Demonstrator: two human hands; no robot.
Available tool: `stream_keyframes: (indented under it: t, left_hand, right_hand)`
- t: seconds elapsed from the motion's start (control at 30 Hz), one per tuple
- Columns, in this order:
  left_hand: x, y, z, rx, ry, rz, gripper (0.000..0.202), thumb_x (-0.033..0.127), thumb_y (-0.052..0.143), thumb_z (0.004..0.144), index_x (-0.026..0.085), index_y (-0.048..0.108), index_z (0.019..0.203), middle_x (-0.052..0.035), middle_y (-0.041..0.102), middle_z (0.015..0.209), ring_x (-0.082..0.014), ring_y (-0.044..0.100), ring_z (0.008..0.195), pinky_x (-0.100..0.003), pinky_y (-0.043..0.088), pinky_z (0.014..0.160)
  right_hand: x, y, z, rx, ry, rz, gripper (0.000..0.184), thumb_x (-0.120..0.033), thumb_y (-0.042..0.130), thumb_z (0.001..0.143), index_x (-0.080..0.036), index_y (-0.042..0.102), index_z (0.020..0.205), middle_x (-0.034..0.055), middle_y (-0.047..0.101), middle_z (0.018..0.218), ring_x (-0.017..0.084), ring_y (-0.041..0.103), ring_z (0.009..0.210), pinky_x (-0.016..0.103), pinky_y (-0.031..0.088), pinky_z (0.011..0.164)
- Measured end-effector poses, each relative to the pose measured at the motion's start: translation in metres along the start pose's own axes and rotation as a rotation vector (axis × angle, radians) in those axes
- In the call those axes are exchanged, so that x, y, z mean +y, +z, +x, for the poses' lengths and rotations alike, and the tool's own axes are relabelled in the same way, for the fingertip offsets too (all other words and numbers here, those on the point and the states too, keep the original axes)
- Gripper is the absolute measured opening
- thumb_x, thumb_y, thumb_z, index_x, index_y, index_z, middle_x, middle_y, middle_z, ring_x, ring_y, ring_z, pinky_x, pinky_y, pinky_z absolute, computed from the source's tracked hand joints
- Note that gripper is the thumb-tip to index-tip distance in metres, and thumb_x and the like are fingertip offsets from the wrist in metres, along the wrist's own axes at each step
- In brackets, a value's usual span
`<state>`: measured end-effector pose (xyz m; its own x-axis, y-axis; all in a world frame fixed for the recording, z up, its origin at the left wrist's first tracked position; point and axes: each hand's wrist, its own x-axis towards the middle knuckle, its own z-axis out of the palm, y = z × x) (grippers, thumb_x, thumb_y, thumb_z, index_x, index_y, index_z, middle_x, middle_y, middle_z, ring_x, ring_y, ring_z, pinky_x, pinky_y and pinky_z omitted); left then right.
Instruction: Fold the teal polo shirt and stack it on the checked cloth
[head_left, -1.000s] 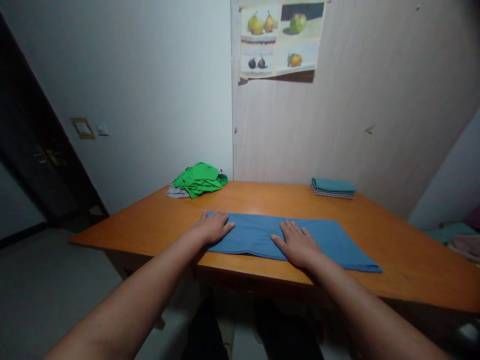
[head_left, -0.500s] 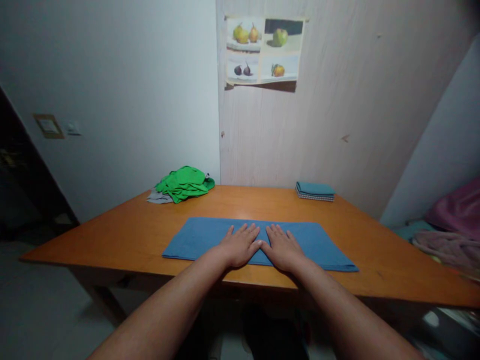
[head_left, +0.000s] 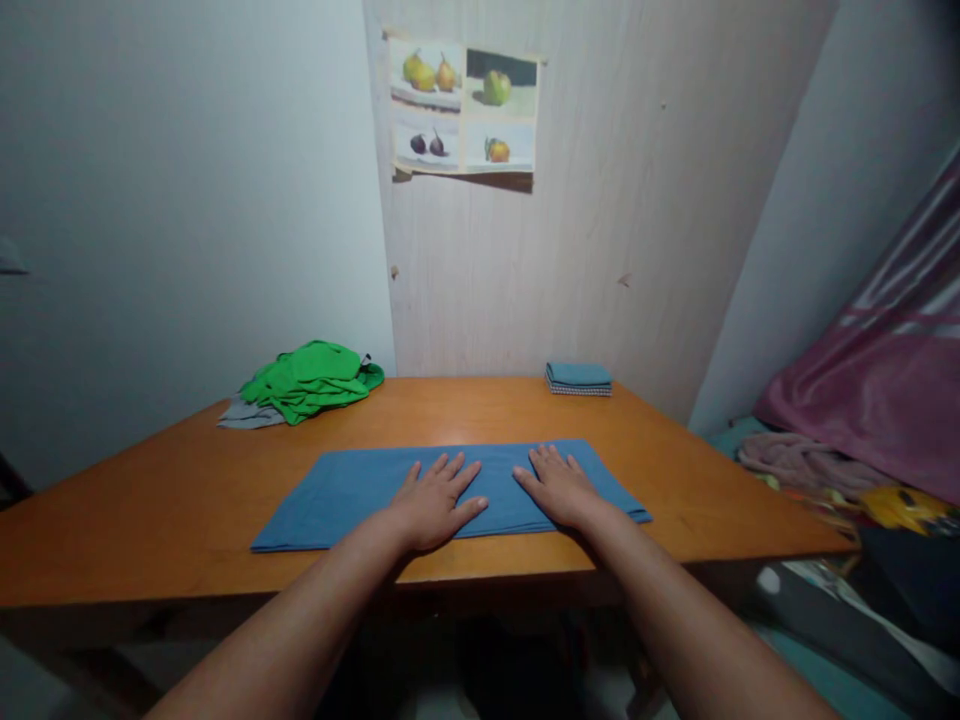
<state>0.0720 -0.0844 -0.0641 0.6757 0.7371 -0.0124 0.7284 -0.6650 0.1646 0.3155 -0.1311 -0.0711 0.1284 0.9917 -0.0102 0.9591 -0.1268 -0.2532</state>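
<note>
A blue folded cloth (head_left: 322,500) lies flat in a long strip near the front edge of the table. My left hand (head_left: 439,505) rests palm down on it, left of its middle, with the fingers spread. On the right part of the cloth lies my right hand (head_left: 561,487), also palm down, fingers stretched out and thumb pointing inward. A gap of blue fabric shows between the two hands. Neither hand grips anything.
At the table's back left sits a crumpled green garment (head_left: 315,380) on a grey cloth (head_left: 247,412). A neat stack of folded cloths (head_left: 579,378) is at the back right. The wooden table (head_left: 450,410) stands against a wall. Beyond its right side hangs a pink curtain (head_left: 862,400).
My hands have moved apart along the cloth, from thumbs touching to a clear gap. The whole view has turned to the right.
</note>
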Motion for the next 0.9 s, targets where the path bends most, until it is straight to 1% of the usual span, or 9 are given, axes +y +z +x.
stream_keyframes:
  t: [0.1,0.17,0.27,0.43,0.57,0.63,0.7,0.8,0.9]
  left_hand:
    - [0.0,0.0,0.0,0.002,-0.002,0.006,0.083,0.081,0.014,0.089,0.036,0.021,0.158,-0.0049,0.013,0.166,-0.0327,0.011,0.153,-0.067,0.009,0.117]
    - [0.0,0.0,0.0,0.003,-0.004,0.011,0.083,0.081,0.015,0.089,0.036,0.021,0.158,-0.005,0.013,0.166,-0.0325,0.011,0.153,-0.067,0.009,0.117]
    - [0.0,0.001,0.0,0.005,-0.006,0.017,0.082,0.08,0.015,0.089,0.036,0.021,0.158,-0.0047,0.014,0.166,-0.0327,0.011,0.153,-0.067,0.009,0.117]
    - [-0.001,0.001,-0.001,-0.004,-0.006,0.014,0.082,0.08,0.015,0.089,0.037,0.019,0.158,-0.0041,0.012,0.166,-0.0325,0.011,0.153,-0.066,0.008,0.117]
    - [0.001,-0.002,-0.003,-0.012,-0.002,0.006,0.082,0.081,0.015,0.089,0.037,0.019,0.158,-0.004,0.011,0.166,-0.0328,0.01,0.153,-0.066,0.008,0.117]
    - [0.002,-0.003,-0.003,-0.01,-0.006,0.007,0.083,0.081,0.016,0.089,0.037,0.019,0.158,-0.0039,0.011,0.166,-0.0329,0.01,0.153,-0.066,0.008,0.117]
    - [0.003,-0.003,-0.003,-0.009,-0.009,0.01,0.084,0.082,0.017,0.088,0.037,0.019,0.158,-0.0042,0.011,0.166,-0.0332,0.01,0.153,-0.066,0.008,0.117]
    - [0.004,-0.002,-0.002,-0.008,-0.004,0.008,0.086,0.083,0.017,0.087,0.036,0.019,0.159,-0.0046,0.011,0.166,-0.0333,0.009,0.153,-0.065,0.008,0.117]
    - [0.003,0.0,-0.001,0.008,-0.002,0.002,0.087,0.084,0.018,0.086,0.035,0.02,0.159,-0.005,0.011,0.166,-0.0338,0.009,0.153,-0.066,0.007,0.117]
  right_hand:
    - [0.017,-0.002,0.0,0.012,0.039,-0.036,0.084,-0.067,0.023,0.096,-0.009,0.03,0.156,0.0166,0.022,0.164,0.029,0.013,0.152,0.049,0.006,0.121]
    - [0.024,-0.005,0.001,0.033,0.071,-0.046,0.085,-0.069,0.024,0.095,-0.01,0.033,0.155,0.0174,0.024,0.163,0.031,0.015,0.152,0.052,0.005,0.12]
    - [0.034,-0.009,0.002,0.078,0.111,-0.061,0.086,-0.07,0.022,0.095,-0.008,0.033,0.155,0.0181,0.022,0.164,0.033,0.013,0.152,0.055,0.006,0.12]
    - [0.05,-0.004,0.002,0.056,0.109,-0.055,0.086,-0.069,0.023,0.095,-0.01,0.027,0.157,0.013,0.017,0.166,0.03,0.01,0.153,0.054,0.008,0.12]
    - [0.054,0.0,0.003,0.07,0.097,-0.022,0.084,-0.069,0.027,0.095,-0.012,0.03,0.156,0.0122,0.019,0.165,0.03,0.013,0.152,0.054,0.01,0.12]
    - [0.057,-0.004,0.004,0.108,0.088,0.008,0.078,-0.065,0.035,0.094,-0.013,0.039,0.153,0.0132,0.026,0.163,0.031,0.02,0.151,0.05,0.018,0.119]
    - [0.066,-0.013,0.004,0.159,0.11,0.04,0.068,-0.059,0.041,0.094,-0.014,0.051,0.145,0.0151,0.042,0.155,0.03,0.036,0.144,0.042,0.03,0.114]
    - [0.087,-0.032,0.002,0.216,0.216,0.054,0.055,-0.051,0.041,0.096,-0.014,0.065,0.128,0.0183,0.065,0.131,0.03,0.059,0.122,0.036,0.045,0.095]
    - [0.11,-0.047,-0.002,0.221,0.325,0.042,0.048,-0.052,0.045,0.093,-0.015,0.075,0.1,0.0185,0.074,0.101,0.031,0.069,0.097,0.035,0.048,0.077]
